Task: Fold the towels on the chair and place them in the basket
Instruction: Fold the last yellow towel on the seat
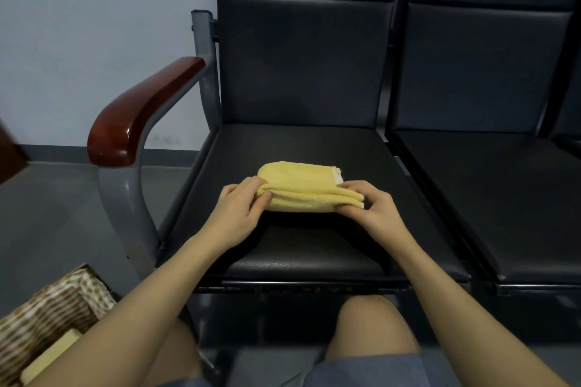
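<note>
Yellow towel [309, 188] folded on the black padded chair seat [314, 258], grey wall behind.
Left hand [239, 214] and right hand [371, 209] pinch its ends; lined basket [53, 305] at 8 o'clock.

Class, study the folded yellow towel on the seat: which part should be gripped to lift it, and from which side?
Grip the two short ends, one hand each, from left and right. The towel lies as a long flat stack, so pinching all layers at both ends should keep the fold.
</note>
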Motion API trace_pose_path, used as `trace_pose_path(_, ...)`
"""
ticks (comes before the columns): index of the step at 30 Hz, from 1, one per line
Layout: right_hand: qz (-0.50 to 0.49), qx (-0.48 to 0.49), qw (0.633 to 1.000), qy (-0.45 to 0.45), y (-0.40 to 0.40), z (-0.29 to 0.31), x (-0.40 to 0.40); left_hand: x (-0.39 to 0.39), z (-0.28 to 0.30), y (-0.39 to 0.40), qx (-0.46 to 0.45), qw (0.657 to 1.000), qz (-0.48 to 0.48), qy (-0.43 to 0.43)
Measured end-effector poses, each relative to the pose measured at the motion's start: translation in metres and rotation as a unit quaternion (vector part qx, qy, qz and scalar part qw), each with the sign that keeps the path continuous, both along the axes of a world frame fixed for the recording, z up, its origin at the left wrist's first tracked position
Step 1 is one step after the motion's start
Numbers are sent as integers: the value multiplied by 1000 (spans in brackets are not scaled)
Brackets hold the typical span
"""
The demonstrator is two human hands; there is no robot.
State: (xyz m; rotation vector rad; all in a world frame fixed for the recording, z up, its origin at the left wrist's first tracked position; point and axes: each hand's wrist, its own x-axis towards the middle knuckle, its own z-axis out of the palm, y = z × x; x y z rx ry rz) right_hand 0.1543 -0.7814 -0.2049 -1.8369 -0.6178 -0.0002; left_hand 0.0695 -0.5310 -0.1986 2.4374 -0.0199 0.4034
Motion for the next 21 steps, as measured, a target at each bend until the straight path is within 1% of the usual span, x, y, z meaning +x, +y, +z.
trace_pose_path(1,2,27,1000,11,1,2,-1,1,0,0,-21,1000,2,13)
trace_pose_path(3,-6,53,998,16,4,6,0,4,0,-3,-13,1000,23,-8)
trace_pose_path(6,-57,64,996,4,12,8,4,12,5,-15,8,991,110,-75)
trace_pose_path(8,-99,64,993,-8,17,7,11,21,12,-25,16,982,168,-88)
trace_pose_path(10,-152,35,988,-16,24,8,21,33,19,-31,28,975,210,-73)
trace_pose_path(12,-205,-21,978,-12,29,8,31,47,27,-35,33,969,236,-56)
trace_pose_path(14,-237,-74,969,-6,34,9,39,57,32,-37,19,971,233,-53)
trace_pose_path(15,-246,-97,964,-11,35,9,42,60,34,-38,16,974,217,-56)
trace_pose_path(16,-252,-117,960,-19,37,9,44,60,33,-39,32,979,192,-66)
trace_pose_path(18,-259,-147,954,-33,37,6,49,60,25,-40,97,981,143,-90)
trace_pose_path(19,-260,-162,951,-36,37,4,51,60,19,-39,119,979,135,-93)
trace_pose_path(21,-258,-190,946,-42,36,-1,53,62,11,-35,133,975,162,-70)
